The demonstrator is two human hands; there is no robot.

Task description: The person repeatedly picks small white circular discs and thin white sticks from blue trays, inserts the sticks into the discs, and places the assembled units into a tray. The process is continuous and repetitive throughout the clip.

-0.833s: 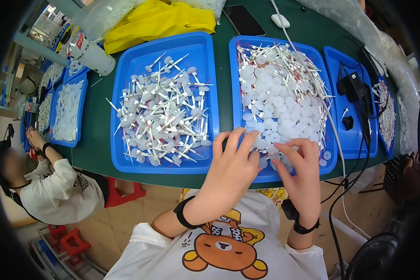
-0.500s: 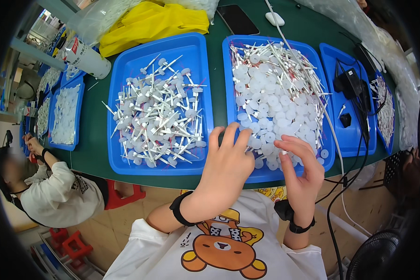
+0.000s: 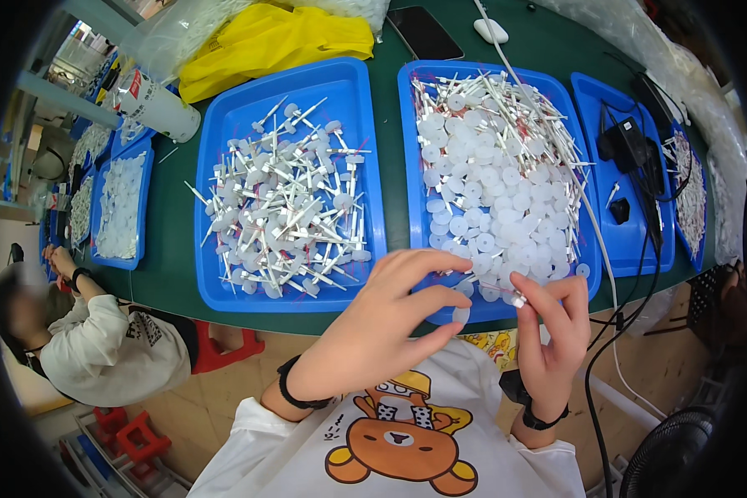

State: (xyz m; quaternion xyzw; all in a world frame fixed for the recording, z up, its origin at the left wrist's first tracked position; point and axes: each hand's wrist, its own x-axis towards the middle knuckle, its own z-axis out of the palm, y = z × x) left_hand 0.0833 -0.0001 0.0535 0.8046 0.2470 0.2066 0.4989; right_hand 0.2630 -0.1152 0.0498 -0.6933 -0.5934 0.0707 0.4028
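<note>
Over the green counter (image 3: 170, 224), I see a pale disc (image 3: 461, 314) lightly pinched at the near rim of the right blue tray (image 3: 417, 224) by the left hand (image 3: 390, 307), which has just drawn back from the heaped discs (image 3: 498, 203). My right hand (image 3: 554, 322) grasps a small white piece (image 3: 517, 300) beside it, so each hand now has a part. Farther left, another blue tray (image 3: 234, 108) holds stems fitted with discs, and a co-worker (image 3: 112, 336) sits beyond.
</note>
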